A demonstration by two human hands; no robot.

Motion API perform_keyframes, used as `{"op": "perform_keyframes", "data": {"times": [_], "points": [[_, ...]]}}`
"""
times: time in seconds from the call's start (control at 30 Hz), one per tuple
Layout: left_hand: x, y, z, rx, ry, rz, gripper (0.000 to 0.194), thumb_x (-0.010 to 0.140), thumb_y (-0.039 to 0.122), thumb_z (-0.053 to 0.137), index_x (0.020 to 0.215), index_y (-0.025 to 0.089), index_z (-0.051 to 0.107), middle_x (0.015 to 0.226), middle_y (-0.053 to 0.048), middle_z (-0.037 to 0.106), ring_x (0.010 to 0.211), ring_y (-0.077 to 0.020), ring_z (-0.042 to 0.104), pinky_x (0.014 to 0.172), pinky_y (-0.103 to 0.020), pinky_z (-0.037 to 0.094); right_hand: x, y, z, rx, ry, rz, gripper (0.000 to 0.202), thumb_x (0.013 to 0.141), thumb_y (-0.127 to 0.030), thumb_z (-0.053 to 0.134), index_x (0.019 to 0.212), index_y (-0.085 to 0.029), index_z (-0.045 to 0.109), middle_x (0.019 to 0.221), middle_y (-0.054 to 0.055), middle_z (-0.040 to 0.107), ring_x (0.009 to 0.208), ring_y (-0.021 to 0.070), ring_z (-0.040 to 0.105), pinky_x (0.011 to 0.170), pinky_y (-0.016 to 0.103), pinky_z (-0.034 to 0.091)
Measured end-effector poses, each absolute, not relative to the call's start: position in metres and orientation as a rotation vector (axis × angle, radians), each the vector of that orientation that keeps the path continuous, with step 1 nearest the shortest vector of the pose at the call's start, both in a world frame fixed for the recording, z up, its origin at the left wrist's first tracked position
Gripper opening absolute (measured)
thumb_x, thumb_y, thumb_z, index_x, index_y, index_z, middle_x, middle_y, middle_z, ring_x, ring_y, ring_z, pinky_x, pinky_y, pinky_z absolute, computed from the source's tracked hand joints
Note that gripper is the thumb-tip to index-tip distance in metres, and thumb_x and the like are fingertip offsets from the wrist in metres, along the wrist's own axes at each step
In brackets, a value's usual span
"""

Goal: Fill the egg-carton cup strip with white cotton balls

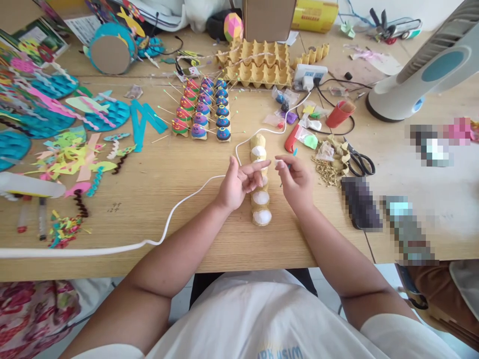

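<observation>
Both arms are held fwd, elbows bent & set wide; L forearm (190,237) & R forearm (333,244) are angled inward, so hands are brought near each other but kept apart. On L hand (241,183), index finger (258,167) is stretched toward R, thumb (233,167) raised, other fingers loosely curled. On R hand (297,183), thumb & index tips are pinched tog., pointed at L index; rest are folded.

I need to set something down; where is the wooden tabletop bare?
Between the red, purple and blue dome rows and white cable; also between the tan, white-dabbed bumpy strip and right forearm. Crowded: far left, with turquoise discs, and right, around black-handled scissors.
</observation>
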State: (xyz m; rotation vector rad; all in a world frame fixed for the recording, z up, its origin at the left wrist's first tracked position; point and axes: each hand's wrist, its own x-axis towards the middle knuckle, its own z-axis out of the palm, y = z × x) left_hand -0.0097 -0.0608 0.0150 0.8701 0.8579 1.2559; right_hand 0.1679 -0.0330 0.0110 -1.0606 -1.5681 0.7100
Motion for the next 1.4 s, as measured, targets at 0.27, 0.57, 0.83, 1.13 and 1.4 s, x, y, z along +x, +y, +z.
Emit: {"op": "perform_keyframes", "data": {"times": [0.27, 0.57, 0.83, 1.13, 1.4], "points": [[-0.0096, -0.0621, 0.0146, 0.825, 0.892, 1.384, 0.096, 0.089, 0.102, 0.048, 0.134, 0.024, 0.081, 0.104, -0.014, 0.087, 0.066, -0.0184, 0.065, 0.047, -0.031, 0.029, 0.1695, -0.0389, 0.0068, -1.01, -1.624, 0.626, 0.029, 0.106, -0.056, 0.068, 0.111, -0.032, 0.084, 0.095, 0.006, 0.082, 0.084, 0.0234, 0.074, 0.082, 0.045, 0.066], [-0.0079, -0.0636, 0.0143, 0.809, 0.9, 1.44, 0.091, 0.09, 0.102, 0.046, 0.116, 0.023, 0.082, 0.091, -0.011, 0.086, 0.051, -0.0141, 0.051, 0.045, -0.03, 0.025, 0.1678, -0.0387, 0.0067, -0.923, -1.83, 0.508, 0.019, 0.103, -0.043, 0.074, 0.104, -0.031, 0.088, 0.083, 0.005, 0.08, 0.074, 0.0221, 0.07, 0.075, 0.042, 0.063], [-0.0074, -0.0653, 0.0119, 0.788, 0.905, 1.408, 0.095, 0.089, 0.103, 0.046, 0.133, 0.024, 0.076, 0.107, -0.015, 0.089, 0.056, -0.0165, 0.061, 0.046, -0.031, 0.024, 0.1635, -0.0355, 0.0012, -1.033, -1.375, 0.979, 0.05, 0.094, -0.076, 0.076, 0.107, -0.029, 0.087, 0.092, 0.005, 0.083, 0.084, 0.0217, 0.075, 0.082, 0.041, 0.065], [-0.0081, -0.0648, 0.0122, 0.722, 0.876, 1.432, 0.089, 0.097, 0.096, 0.043, 0.136, 0.022, 0.074, 0.098, -0.012, 0.09, 0.053, -0.0141, 0.062, 0.044, -0.026, 0.028, 0.1659, -0.0388, 0.0024, -0.943, -1.589, 0.676, 0.034, 0.106, -0.057, 0.07, 0.11, -0.028, 0.087, 0.093, 0.005, 0.084, 0.081, 0.0191, 0.072, 0.077, 0.037, 0.061], [-0.0085, -0.063, 0.0142, 0.673, 0.877, 1.423, 0.087, 0.098, 0.096, 0.041, 0.123, 0.022, 0.079, 0.092, -0.01, 0.089, 0.049, -0.013, 0.059, 0.042, -0.027, 0.028, 0.1696, -0.0344, 0.006, -0.838, -1.815, 0.416, 0.013, 0.102, -0.028, 0.076, 0.106, -0.025, 0.088, 0.08, 0.003, 0.079, 0.069, 0.0158, 0.066, 0.068, 0.032, 0.056]]}}
